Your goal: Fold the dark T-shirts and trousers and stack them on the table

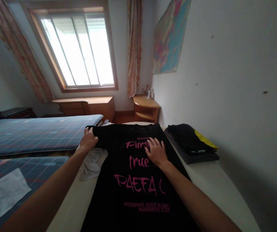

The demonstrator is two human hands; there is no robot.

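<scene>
A black T-shirt [119, 161] with pink lettering lies spread over a pale table [211, 193] in front of me. At its far left sleeve, my left hand [89, 139] is closed, the fingers pinching the cloth at the edge. My right hand [156, 152] rests flat on the printed chest, fingers stretched out, covering part of the top words. The shirt's right side looks folded under, since the lettering is cut off there. Beside the shirt on the left sits a crumpled light grey cloth [90, 166].
A stack of folded dark clothes [191, 141] with a yellow patch stands right of the shirt, by the wall. To the left are blue plaid mattresses [39, 132] and a paper sheet [5, 196]. A corner shelf [147, 104] and a wooden desk [100, 103] stand behind.
</scene>
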